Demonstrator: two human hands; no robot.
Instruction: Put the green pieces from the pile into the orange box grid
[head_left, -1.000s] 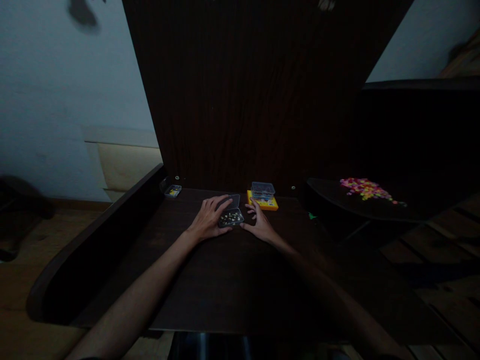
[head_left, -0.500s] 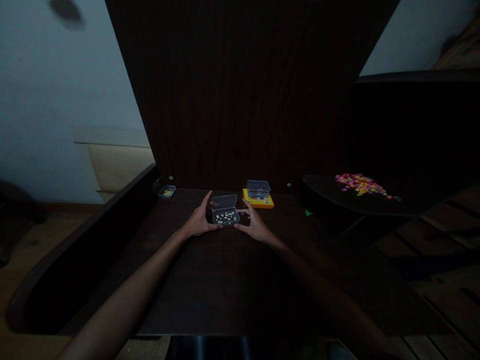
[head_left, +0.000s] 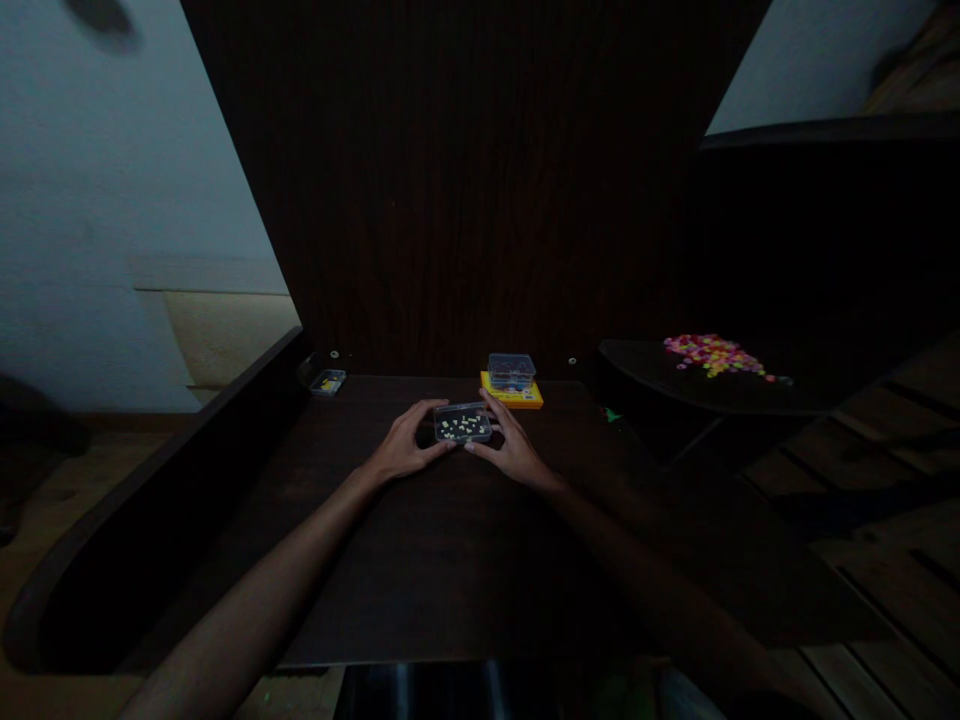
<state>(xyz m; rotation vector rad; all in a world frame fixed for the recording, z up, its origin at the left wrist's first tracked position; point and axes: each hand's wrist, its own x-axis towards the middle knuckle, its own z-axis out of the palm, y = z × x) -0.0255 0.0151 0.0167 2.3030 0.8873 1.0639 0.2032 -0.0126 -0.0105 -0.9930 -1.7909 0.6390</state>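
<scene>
A small clear plastic box [head_left: 463, 424] with many pale little pieces inside is between my two hands, low over the dark desk top. Its lid lies down over the box. My left hand [head_left: 407, 442] grips the left end, fingers along the far edge and thumb at the near edge. At the right end, my right hand [head_left: 511, 442] holds it the same way, with its thumb at the near side. The tips of some fingers are hidden behind the box.
Behind my right hand, another clear box [head_left: 512, 369] sits on a yellow box [head_left: 525, 395]. A small open case [head_left: 328, 383] stands at the back left. Colourful beads [head_left: 712, 355] lie heaped on a side shelf [head_left: 645, 362]. A raised side panel [head_left: 150, 500] borders the desk's left.
The clear box's lid, raised half a second ago, is now down. My left fingers have come in around the far edge. The view has shifted slightly.
</scene>
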